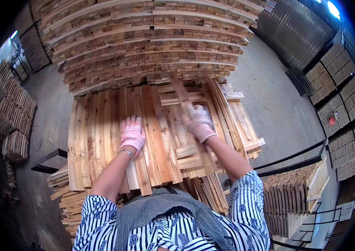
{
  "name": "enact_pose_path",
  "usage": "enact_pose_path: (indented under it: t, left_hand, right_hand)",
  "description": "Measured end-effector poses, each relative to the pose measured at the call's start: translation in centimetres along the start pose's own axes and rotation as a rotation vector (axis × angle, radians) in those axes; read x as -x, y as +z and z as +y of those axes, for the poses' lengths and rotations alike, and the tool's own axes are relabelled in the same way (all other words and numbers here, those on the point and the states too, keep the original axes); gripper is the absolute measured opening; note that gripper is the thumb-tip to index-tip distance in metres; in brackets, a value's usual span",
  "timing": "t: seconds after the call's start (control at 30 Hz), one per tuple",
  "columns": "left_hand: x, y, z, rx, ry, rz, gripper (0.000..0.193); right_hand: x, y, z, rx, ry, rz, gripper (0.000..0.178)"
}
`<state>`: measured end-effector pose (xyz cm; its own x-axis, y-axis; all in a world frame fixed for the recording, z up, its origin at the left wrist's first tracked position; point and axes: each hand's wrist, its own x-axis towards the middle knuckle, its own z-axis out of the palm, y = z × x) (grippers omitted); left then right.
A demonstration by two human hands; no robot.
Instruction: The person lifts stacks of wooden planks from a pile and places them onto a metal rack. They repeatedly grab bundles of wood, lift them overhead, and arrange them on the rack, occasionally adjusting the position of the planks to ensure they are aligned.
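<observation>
- Left hand point(132, 133): flat on the boards point(93, 138), gripping nothing.
- Right hand point(199, 123), well apart: closed around a blurred plank point(181, 92) slanting over them.
- Step seems one-handed plank handling; shifting it calls for clearance.

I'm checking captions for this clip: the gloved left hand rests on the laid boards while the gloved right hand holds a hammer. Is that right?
Not quite: the gloved right hand holds a long wooden slat, blurred in the head view, not a hammer. The gloved left hand does rest on the laid boards.
</observation>
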<state>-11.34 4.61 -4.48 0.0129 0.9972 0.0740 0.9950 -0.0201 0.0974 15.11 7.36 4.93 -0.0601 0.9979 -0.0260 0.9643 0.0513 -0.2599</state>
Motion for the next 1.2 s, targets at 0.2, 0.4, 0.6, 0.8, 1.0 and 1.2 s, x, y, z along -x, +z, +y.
enact_pose_path:
  t: [0.2,0.4,0.6,0.8,1.0,1.2]
  left_hand:
    - [-0.8,0.6,0.4,-0.011,-0.018,-0.06,0.056]
    - [-1.3,1.9,-0.7,0.024,0.01,0.032,0.06]
    - [-0.8,1.2,0.7,0.006,-0.002,-0.053,0.06]
    - [-0.6,1.1,-0.3,-0.006,-0.003,0.044,0.057]
    - [-0.5,1.2,-0.1,-0.006,-0.014,0.036,0.057]
    - [-0.8,0.5,0.4,0.02,-0.018,0.005,0.057]
  right_hand:
    - [0.4,10.5,-7.2,-0.088,-0.01,-0.036,0.043]
    - [-2.7,3.2,3.2,-0.145,-0.137,-0.048,0.074]
    - [-0.1,-1.9,18.6,0.097,0.494,-0.049,0.109]
    - [-2.1,-2.0,22.6,-0.262,0.292,-0.18,0.102]
    - [-0.6,-3.3,14.7,0.254,0.367,-0.156,0.091]
    - [-2.1,-0.1,18.8,-0.043,0.403,-0.109,0.092]
